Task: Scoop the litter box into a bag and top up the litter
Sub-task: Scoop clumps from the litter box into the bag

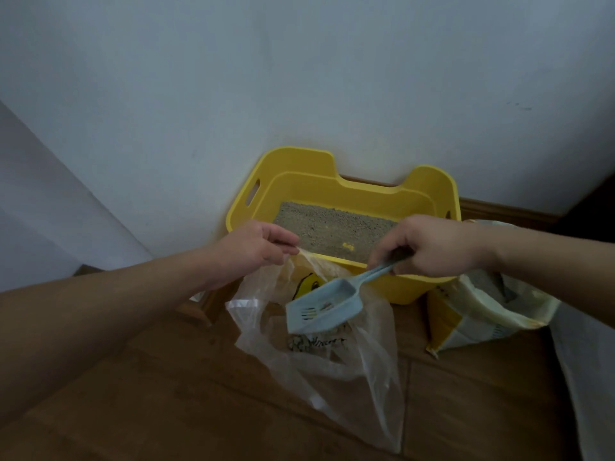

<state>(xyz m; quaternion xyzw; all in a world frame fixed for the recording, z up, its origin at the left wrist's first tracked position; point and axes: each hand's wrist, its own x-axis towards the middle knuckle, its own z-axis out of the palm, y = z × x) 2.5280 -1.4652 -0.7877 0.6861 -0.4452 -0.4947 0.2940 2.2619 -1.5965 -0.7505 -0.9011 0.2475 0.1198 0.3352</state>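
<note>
A yellow litter box (299,161) stands against the white wall, with grey litter (332,224) spread over its floor. In front of it a clear plastic bag (366,354) hangs open. My left hand (256,244) pinches the bag's upper rim and holds it up. My right hand (432,247) grips the handle of a pale blue slotted scoop (322,307). The scoop tilts down into the bag's mouth, with a few small clumps lying on its slots. Some clumps lie inside the bag below the scoop.
An opened litter sack (482,314), white and yellow, leans on the wooden floor (166,410) right of the box. A wooden skirting board (506,211) runs along the wall. White fabric (585,377) hangs at the right edge.
</note>
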